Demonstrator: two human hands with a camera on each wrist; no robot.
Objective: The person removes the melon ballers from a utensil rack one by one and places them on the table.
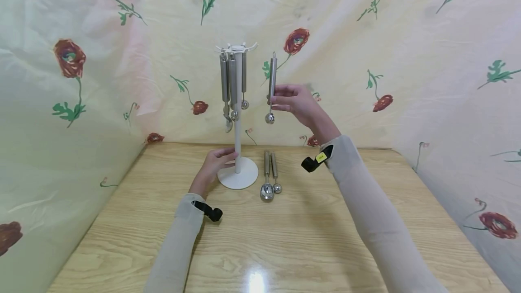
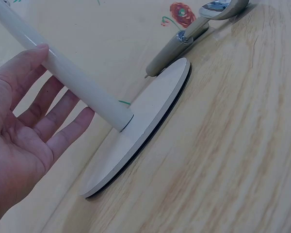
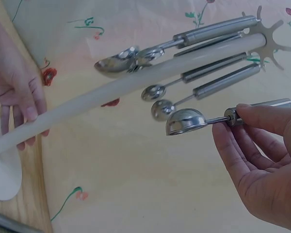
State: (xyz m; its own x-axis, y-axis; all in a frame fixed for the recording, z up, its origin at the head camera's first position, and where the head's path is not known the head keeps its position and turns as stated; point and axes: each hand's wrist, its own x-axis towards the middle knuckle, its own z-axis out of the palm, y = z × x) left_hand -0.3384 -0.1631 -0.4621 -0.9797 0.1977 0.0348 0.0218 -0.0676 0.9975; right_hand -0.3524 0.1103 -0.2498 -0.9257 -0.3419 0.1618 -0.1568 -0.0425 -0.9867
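Observation:
A white stand (image 1: 239,137) with a round base and a ring of hooks on top stands on the table. Low on its pole, my left hand (image 1: 215,165) holds it with the thumb on one side and fingers on the other. My right hand (image 1: 295,101) pinches a metal melon baller (image 1: 272,75) by the lower handle, to the right of the stand. The baller is upright, its half-round bowl (image 3: 186,122) downward and its handle end near hook height. Several metal scoops (image 3: 218,86) hang from the hooks, mostly on the left side.
Two more utensils lie side by side on the wooden table (image 1: 325,234), right of the base: a large oval scoop (image 1: 267,191) and a smaller round one (image 1: 277,188). Flower-printed cloth (image 1: 179,53) surrounds the table at the back and sides.

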